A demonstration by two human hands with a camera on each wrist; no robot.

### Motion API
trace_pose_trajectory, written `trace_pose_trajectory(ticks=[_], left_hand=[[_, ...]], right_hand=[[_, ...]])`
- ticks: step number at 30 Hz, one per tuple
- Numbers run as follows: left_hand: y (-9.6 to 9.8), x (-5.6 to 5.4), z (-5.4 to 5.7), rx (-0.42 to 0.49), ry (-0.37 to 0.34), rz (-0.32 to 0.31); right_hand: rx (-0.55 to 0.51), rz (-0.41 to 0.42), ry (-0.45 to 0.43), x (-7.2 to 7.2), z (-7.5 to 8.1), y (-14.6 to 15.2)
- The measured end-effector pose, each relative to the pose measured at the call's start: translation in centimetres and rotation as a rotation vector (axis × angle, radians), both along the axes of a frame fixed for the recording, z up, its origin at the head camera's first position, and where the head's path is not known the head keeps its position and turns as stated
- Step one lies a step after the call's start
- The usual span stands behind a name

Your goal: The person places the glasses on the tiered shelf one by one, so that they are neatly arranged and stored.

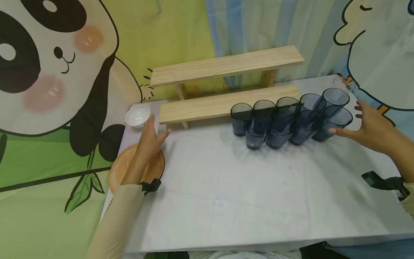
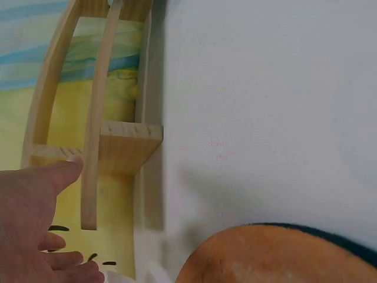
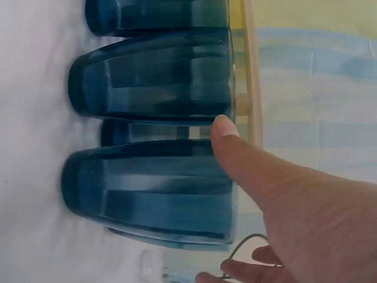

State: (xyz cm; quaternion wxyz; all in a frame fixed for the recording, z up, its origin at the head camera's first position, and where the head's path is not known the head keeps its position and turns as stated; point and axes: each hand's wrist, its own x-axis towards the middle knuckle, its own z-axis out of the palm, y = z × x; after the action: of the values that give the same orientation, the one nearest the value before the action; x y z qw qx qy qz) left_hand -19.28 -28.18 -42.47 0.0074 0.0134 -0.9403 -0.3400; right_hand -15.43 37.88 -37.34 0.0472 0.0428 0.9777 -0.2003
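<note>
Left grip (image 1: 149, 139) and right grip (image 1: 376, 129) reach forward, thumbs (image 3: 248, 164) extended.

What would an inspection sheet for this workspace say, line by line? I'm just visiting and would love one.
Surface: white-covered table, with a few faint marks.
Job's things: blue-tinted drinking glasses stand upright, closely grouped at the right; a white bowl sits at the far left.
Clutter: a two-tier wooden shelf stands at the back, its tiers bare; a round orange-brown board lies partly beneath the left forearm.
Hands: left hand open beside the bowl, right hand open beside the glasses; whether either touches is unclear.
Cables: nothing seen.
Surroundings: cartoon-printed fabric behind, with a large panda at the left.
</note>
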Motion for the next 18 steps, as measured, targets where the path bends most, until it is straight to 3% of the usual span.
trace_pose_trajectory(ticks=[9, 14, 18], left_hand=[[0.3, -2.5, -1.3, 0.015, -0.024, 0.031], [0.4, -3.3, -1.9, 0.036, -0.036, 0.048], [0.6, -3.6, -2.3, 0.058, 0.002, 0.056]], right_hand=[[-0.162, -0.008, -0.024, 0.4, -1.8, 0.3], [-0.205, -0.043, -0.015, 0.4, -3.3, 0.4], [-0.221, -0.057, 0.003, 0.5, -4.7, 0.5]])
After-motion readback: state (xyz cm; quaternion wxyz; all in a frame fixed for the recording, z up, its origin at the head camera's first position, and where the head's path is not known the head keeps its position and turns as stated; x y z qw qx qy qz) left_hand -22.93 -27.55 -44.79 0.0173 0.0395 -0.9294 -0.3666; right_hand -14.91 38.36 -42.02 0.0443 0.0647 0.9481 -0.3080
